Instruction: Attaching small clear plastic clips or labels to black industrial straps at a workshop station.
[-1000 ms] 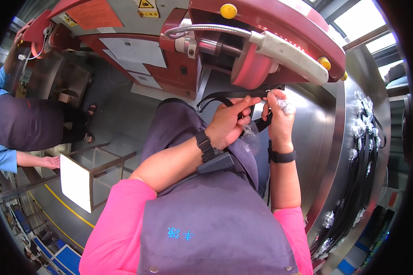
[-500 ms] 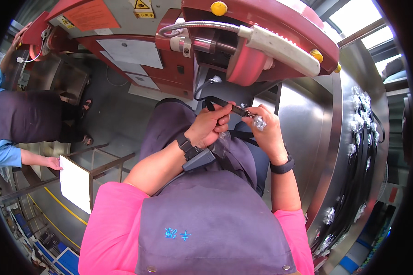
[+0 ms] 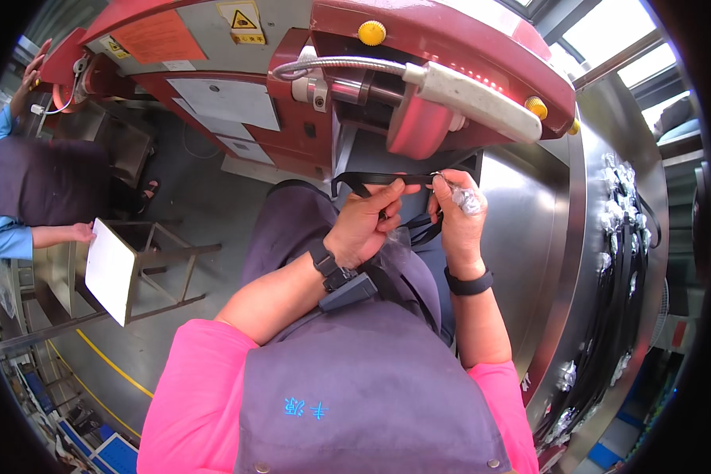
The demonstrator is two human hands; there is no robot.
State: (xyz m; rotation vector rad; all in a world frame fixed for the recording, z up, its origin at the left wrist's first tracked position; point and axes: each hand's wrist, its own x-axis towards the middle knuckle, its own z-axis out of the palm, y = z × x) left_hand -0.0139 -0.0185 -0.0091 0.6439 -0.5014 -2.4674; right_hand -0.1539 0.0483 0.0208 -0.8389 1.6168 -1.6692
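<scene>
A black belt (image 3: 407,179) is stretched between my two hands in front of the machine. My left hand (image 3: 365,225) pinches it between thumb and fingers, and a loop hangs over beyond that hand. Closed near its end, my right hand (image 3: 461,225) has a crumpled clear plastic wrap (image 3: 469,201) beside the thumb. Whatever the wrap covers cannot be made out. More of the dark strap hangs below, between the hands, over my apron (image 3: 355,355).
Ahead stands a red machine (image 3: 300,142) with a pink wheel (image 3: 415,130) and a pale guard arm (image 3: 482,103). Several black belts with plastic-wrapped ends lie on the metal bench (image 3: 565,316) at right. At left, a co-worker's hand (image 3: 83,231) touches a white-topped stool (image 3: 110,272).
My right hand has turned and moved slightly right, drawing the belt straighter and more level. At left, the co-worker and the stool have shifted leftward and away.
</scene>
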